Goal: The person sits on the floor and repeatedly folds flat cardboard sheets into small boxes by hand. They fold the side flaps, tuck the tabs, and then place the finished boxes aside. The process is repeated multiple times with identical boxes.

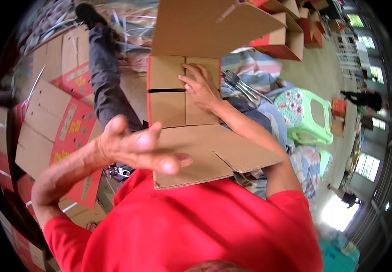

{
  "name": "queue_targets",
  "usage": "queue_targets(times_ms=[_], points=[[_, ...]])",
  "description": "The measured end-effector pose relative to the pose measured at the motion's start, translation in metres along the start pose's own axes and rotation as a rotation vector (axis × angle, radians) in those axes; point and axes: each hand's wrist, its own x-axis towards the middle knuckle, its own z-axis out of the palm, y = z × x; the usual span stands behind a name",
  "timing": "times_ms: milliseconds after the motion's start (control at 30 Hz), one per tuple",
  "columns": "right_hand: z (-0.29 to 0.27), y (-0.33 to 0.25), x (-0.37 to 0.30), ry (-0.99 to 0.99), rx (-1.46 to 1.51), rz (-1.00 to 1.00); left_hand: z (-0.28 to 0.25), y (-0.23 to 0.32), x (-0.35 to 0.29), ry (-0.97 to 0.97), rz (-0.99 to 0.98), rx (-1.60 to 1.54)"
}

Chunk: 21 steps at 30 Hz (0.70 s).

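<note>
In front of me sits a cardboard box [166, 109] with red edges. Two of its flaps are folded inward, and a dark narrow gap shows between them. A large brown flap [191, 34] stands out at the far side, and a nearer flap [196, 152] with a slit extends toward my chest. My right hand [201, 86] rests on the folded flaps beside the gap, fingers apart and slightly bent. Above the near flap's left part, my left hand [139, 145] is raised with its fingers spread and nothing in them.
Flattened red and brown cartons [69, 131] lie stacked at the left. Open boxes [284, 38] stand at the far right. A green plastic stool [316, 120] with a flowered seat is at the right, near striped cloth [255, 65] and metal rods [241, 84]. A person [364, 99] is farther off.
</note>
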Motion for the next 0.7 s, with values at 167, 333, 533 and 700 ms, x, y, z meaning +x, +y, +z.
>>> queue_targets(times_ms=[167,333,533,700], points=[[-0.008,-0.004,-0.006,-0.029,0.001,0.042,-0.015,0.036,0.005,0.363,-0.088,0.102],[-0.008,-0.003,0.000,0.011,0.012,0.033,-0.034,0.013,0.031,0.226,0.047,-0.219],[-0.007,-0.003,-0.001,-0.020,0.050,0.092,0.018,-0.070,0.067,0.120,-1.051,-0.761],[-0.008,-0.008,0.003,0.031,-0.009,0.025,0.096,-0.088,0.080,-0.035,-1.799,-1.952]])
